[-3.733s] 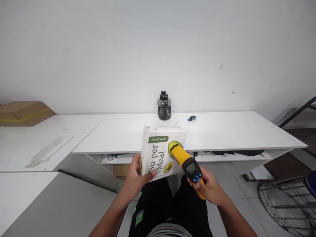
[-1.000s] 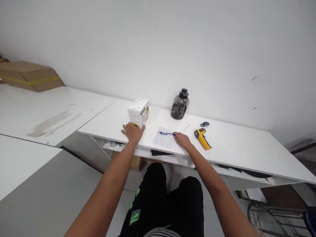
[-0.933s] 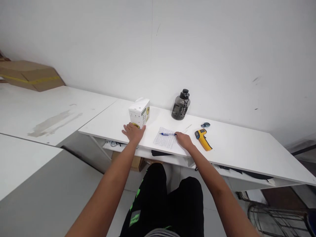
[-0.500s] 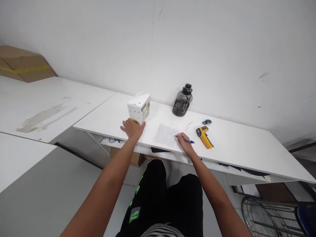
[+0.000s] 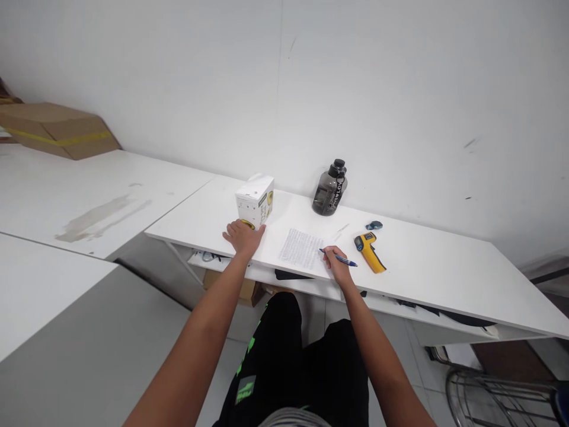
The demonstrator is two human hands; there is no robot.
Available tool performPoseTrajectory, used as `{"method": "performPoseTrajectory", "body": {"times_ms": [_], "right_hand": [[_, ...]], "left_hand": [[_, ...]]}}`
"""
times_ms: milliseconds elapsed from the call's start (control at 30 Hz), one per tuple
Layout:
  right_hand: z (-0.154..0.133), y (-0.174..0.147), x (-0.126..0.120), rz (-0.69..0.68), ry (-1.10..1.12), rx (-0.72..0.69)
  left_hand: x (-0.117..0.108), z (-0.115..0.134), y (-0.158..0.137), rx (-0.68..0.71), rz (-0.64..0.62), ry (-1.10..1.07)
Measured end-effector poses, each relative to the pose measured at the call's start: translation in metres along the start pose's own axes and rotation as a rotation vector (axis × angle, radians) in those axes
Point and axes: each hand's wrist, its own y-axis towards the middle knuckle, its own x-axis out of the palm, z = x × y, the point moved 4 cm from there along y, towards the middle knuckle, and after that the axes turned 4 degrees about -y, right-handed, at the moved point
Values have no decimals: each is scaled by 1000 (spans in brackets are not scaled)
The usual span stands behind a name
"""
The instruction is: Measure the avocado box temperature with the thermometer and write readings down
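Note:
A blue pen (image 5: 344, 260) is pinched in my right hand (image 5: 336, 265), its tip at the upper right edge of a block of dense handwriting (image 5: 303, 248) on white. Whether that writing is on a separate sheet is hard to make out. My left hand (image 5: 245, 238) lies with its fingers spread against the lower front of a white box (image 5: 252, 204) printed with dark text and yellow-green round pictures. Part of the box's base is hidden by these fingers. Right of the pen lies a yellow and black infrared thermometer (image 5: 370, 252).
A dark translucent bottle (image 5: 328, 193) stands by the wall at the back. Near the thermometer is a small dark blue object (image 5: 374, 225). A taped cardboard box (image 5: 62, 130) sits on the left table. Under the white desk (image 5: 435, 267) runs a shelf; a metal-framed chair (image 5: 493, 391) stands lower right.
The whole view has shifted slightly, so things appear a little lower and to the right. The pen tip has moved slightly right relative to the writing. My left hand remains against the box.

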Motion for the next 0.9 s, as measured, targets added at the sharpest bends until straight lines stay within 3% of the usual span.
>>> {"method": "performPoseTrajectory", "body": {"times_ms": [233, 467, 900], "right_hand": [[6, -1, -2, 19, -35, -2], [1, -9, -10, 271, -151, -47], [7, -5, -3, 143, -263, -56]], "left_hand": [[0, 0, -1, 0, 16, 21], [2, 0, 2, -3, 20, 30], [3, 2, 0, -4, 23, 20]]}}
